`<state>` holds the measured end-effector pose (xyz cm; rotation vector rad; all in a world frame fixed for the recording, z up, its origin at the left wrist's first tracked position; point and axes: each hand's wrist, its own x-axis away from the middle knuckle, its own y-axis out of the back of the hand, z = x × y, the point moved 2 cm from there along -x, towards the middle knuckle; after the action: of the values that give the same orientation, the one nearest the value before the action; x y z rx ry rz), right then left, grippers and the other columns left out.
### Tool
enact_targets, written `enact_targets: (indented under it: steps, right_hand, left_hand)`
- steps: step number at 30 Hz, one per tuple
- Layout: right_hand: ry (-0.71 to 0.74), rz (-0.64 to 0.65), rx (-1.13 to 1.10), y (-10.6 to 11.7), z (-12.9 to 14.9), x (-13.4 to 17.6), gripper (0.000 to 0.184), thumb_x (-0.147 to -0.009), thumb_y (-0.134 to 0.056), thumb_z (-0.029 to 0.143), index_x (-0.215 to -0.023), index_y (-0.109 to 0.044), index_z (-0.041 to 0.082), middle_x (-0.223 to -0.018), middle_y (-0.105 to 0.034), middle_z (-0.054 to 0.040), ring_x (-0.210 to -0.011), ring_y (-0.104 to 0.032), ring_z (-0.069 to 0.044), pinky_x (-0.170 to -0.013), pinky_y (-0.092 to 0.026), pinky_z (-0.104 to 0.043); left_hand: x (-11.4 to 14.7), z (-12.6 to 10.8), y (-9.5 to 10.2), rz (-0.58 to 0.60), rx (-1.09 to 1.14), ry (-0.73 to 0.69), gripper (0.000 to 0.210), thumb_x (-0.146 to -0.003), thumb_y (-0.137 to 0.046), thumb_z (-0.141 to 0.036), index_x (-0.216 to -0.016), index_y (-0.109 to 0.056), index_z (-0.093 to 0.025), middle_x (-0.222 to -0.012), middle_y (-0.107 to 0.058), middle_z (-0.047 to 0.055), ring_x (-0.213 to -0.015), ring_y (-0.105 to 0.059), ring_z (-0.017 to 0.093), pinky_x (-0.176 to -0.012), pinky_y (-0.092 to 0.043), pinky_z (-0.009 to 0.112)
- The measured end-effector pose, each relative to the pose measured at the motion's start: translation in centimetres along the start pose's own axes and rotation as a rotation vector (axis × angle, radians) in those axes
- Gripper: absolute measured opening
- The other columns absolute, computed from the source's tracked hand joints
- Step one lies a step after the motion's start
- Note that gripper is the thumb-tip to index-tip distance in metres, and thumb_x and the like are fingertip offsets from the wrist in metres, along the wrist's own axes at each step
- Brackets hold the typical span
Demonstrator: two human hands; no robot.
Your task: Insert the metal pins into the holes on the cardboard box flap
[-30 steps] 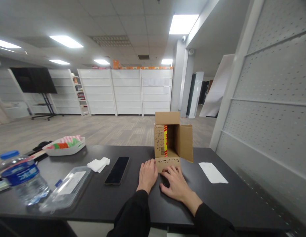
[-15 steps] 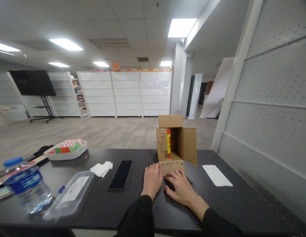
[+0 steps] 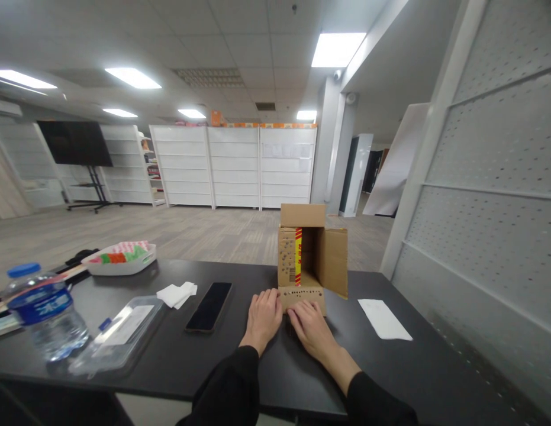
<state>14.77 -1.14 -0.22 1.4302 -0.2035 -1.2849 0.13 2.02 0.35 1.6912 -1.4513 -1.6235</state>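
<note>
A cardboard box (image 3: pixel 287 257) stands on the black table with its opening facing me. Its flaps are folded outward at the top, right and bottom, and a yellow-and-red strip runs down the left inner side. My left hand (image 3: pixel 263 315) rests palm down on the table at the lower left corner of the box, fingers side by side and slightly bent. Over the front of the bottom flap (image 3: pixel 302 294), which has a row of small holes, lies my right hand (image 3: pixel 311 331), fingers loosely extended and thumb close to them. I see nothing held in either hand; their undersides are hidden.
On the left are a phone (image 3: pixel 209 306), crumpled white tissue (image 3: pixel 176 294), a clear plastic case (image 3: pixel 124 331), a water bottle (image 3: pixel 48 313) and a white basket (image 3: pixel 119 267) with colourful packets. A white paper (image 3: pixel 384 319) lies right. A perforated panel (image 3: pixel 492 195) borders the table's right side.
My right thumb has drawn in beside the fingers, and that hand lies flatter on the flap. My left hand stays by the box corner. The whole view has shifted slightly.
</note>
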Motion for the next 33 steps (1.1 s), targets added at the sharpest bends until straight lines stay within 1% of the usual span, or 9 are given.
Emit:
enact_targets:
  steps: [4, 10, 13, 15, 21, 33]
  right_hand:
    - [-0.05, -0.062, -0.103, -0.1, -0.7, -0.5, 0.03, -0.105, -0.031, 0.025, -0.096, -0.06, 0.021, -0.09, -0.067, -0.0038, -0.088, -0.06, -0.019, -0.079, -0.036, -0.033]
    - [-0.141, -0.259, -0.274, 0.5, -3.0, -2.3, 0.027, -0.104, -0.037, 0.031, -0.097, -0.061, 0.02, -0.093, -0.069, -0.0057, -0.089, -0.063, -0.021, -0.08, -0.042, -0.033]
    - [-0.169, -0.348, -0.27, 0.4, -4.1, -3.2, 0.028, -0.103, -0.038, 0.034, -0.095, -0.061, 0.02, -0.088, -0.068, -0.0055, -0.084, -0.063, -0.021, -0.077, -0.043, -0.033]
    - [-0.171, -0.374, -0.24, 0.0, -4.4, -3.4, 0.029, -0.104, -0.038, 0.034, -0.094, -0.061, 0.02, -0.087, -0.068, -0.0055, -0.083, -0.063, -0.022, -0.076, -0.043, -0.033]
    - [-0.137, -0.349, -0.177, -0.8, -4.4, -3.2, 0.028, -0.104, -0.036, 0.032, -0.096, -0.06, 0.02, -0.09, -0.068, -0.0063, -0.086, -0.063, -0.022, -0.078, -0.042, -0.034]
    - [-0.13, -0.3, -0.11, -0.9, -4.3, -3.2, 0.028, -0.105, -0.036, 0.03, -0.097, -0.061, 0.019, -0.091, -0.067, -0.0065, -0.086, -0.062, -0.022, -0.077, -0.039, -0.033]
  left_hand:
    - [-0.1, 0.0, 0.0, -0.014, 0.03, -0.014, 0.021, -0.095, -0.039, -0.017, -0.097, -0.06, -0.019, -0.097, -0.07, 0.006, -0.093, -0.063, 0.021, -0.082, -0.04, 0.034]
    - [-0.3, 0.2, 0.0, -0.007, 0.096, -0.011, 0.02, -0.095, -0.04, -0.017, -0.096, -0.06, -0.02, -0.096, -0.07, 0.005, -0.091, -0.063, 0.02, -0.081, -0.039, 0.034]
    - [-0.2, 0.2, 0.0, 0.018, 0.112, 0.007, 0.019, -0.094, -0.041, -0.017, -0.095, -0.06, -0.02, -0.095, -0.069, 0.004, -0.09, -0.063, 0.02, -0.08, -0.039, 0.034]
    - [-0.2, 0.3, 0.0, 0.029, 0.119, 0.027, 0.019, -0.094, -0.041, -0.017, -0.095, -0.06, -0.02, -0.094, -0.069, 0.004, -0.09, -0.063, 0.02, -0.08, -0.038, 0.034]
    - [-0.5, 0.3, 0.0, 0.043, 0.142, 0.06, 0.017, -0.093, -0.042, -0.017, -0.094, -0.059, -0.02, -0.095, -0.069, 0.003, -0.092, -0.063, 0.02, -0.079, -0.037, 0.032]
    - [-0.6, 0.5, 0.0, 0.067, 0.168, 0.109, 0.016, -0.092, -0.042, -0.016, -0.094, -0.057, -0.02, -0.095, -0.069, 0.004, -0.092, -0.063, 0.02, -0.078, -0.036, 0.032]
